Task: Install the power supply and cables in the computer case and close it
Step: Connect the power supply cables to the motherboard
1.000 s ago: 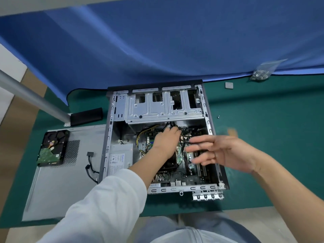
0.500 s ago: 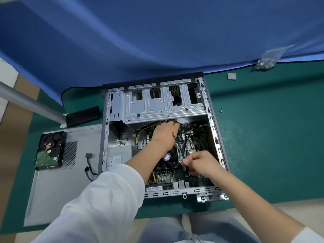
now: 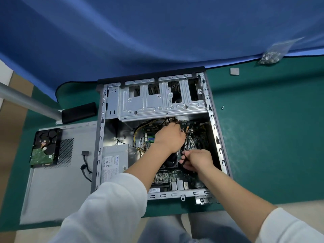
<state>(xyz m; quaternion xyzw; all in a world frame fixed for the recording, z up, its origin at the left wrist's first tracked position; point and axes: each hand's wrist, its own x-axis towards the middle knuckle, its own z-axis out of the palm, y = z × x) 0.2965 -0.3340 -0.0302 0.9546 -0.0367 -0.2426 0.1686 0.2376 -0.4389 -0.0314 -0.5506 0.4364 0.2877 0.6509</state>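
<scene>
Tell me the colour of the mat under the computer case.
Dark green; the mat shows best in the head view, right of the computer case.

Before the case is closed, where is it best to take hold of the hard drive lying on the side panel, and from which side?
Probably grip the hard drive by its two long edges, coming from above. It lies flat on the side panel, circuit board up, so pinching the edges avoids touching the board; both edges look free.

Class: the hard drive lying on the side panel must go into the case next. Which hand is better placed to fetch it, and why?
Left. The hard drive lies on the side panel, on the left hand's side of the case. The right hand would have to cross the left arm, and it is pinching a black cable.
</scene>
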